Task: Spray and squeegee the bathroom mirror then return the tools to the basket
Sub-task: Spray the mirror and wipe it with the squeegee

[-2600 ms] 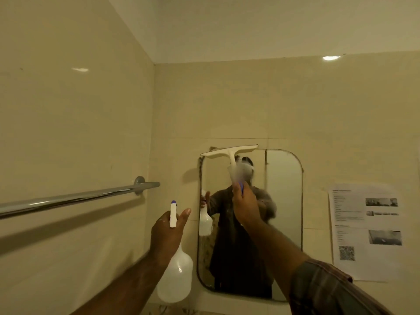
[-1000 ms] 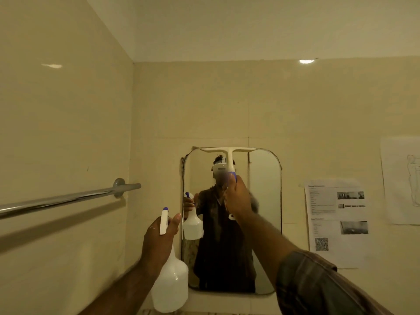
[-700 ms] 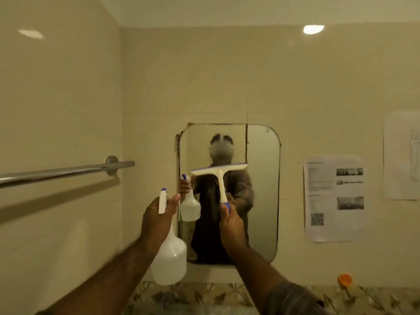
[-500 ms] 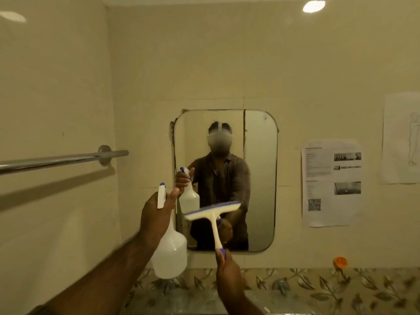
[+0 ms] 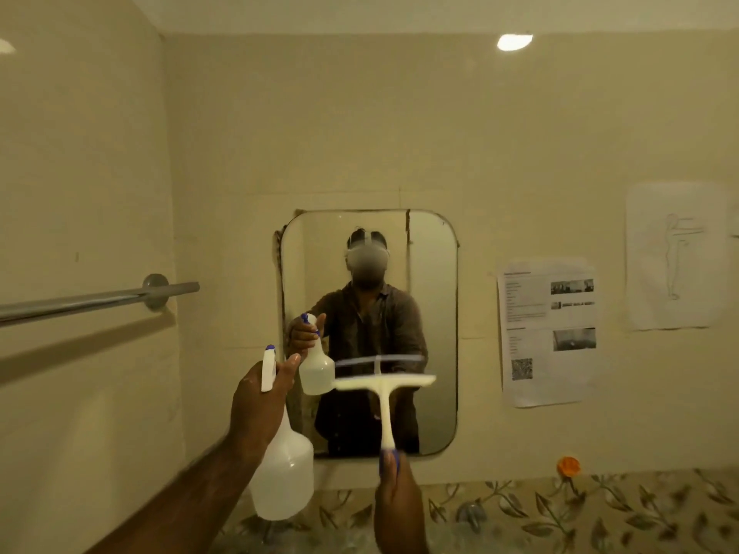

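The rounded wall mirror (image 5: 434, 313) hangs straight ahead and reflects the person and both tools. My left hand (image 5: 260, 401) grips the neck of a white spray bottle (image 5: 282, 479) with a blue-tipped nozzle, held upright just left of the mirror. My right hand (image 5: 398, 501) holds the blue-ended handle of a white squeegee (image 5: 386, 393), its blade level in front of the mirror's lower half; whether it touches the glass I cannot tell. No basket is in view.
A chrome towel bar (image 5: 96, 299) juts from the left wall. Two paper sheets (image 5: 548, 333) are stuck on the wall right of the mirror. A leaf-patterned tile band (image 5: 560, 509) with a small orange object (image 5: 568, 466) runs below.
My right hand has drawn the squeegee from the mirror's top edge down to its lower half. The view has tilted down. The spray bottle has stayed beside the mirror.
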Available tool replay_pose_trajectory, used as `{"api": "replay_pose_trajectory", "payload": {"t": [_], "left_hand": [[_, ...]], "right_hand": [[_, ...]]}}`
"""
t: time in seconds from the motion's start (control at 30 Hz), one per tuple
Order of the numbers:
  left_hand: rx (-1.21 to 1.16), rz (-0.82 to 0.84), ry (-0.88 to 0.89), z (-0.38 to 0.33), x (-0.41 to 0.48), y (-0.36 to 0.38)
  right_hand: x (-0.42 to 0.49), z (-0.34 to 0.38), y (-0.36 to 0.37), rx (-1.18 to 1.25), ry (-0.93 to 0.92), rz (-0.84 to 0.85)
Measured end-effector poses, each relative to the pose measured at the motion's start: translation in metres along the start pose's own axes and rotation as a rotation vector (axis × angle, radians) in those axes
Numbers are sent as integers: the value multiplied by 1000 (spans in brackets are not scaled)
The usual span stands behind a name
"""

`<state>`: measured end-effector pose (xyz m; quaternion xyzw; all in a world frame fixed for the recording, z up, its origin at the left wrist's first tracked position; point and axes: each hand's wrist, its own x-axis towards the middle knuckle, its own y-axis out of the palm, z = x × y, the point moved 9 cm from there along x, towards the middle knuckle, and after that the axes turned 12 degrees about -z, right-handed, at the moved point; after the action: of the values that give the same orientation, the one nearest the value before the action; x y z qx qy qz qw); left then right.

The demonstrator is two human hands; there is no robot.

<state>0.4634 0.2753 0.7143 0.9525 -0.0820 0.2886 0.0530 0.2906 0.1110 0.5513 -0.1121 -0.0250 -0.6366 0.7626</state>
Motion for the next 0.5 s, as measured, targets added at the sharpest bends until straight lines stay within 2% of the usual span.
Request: {"api": "replay_pose_trajectory", "payload": {"t": [0.1,0.2,0.23,0.33,0.5], "left_hand": [[-41,12,10,-19,4,8],[-79,13,18,-32,9,17],[-92,13,19,-35,11,20],[-118,35,8,-37,12,29],[-116,56,-1,-30,14,34]], "right_hand": [[32,103,-25,250,-171,20],[70,202,-47,502,-260,-12],[80,226,-51,518,-274,-28],[98,272,-54,274,-384,-84],[118,261,-45,256,-326,-89]]}}
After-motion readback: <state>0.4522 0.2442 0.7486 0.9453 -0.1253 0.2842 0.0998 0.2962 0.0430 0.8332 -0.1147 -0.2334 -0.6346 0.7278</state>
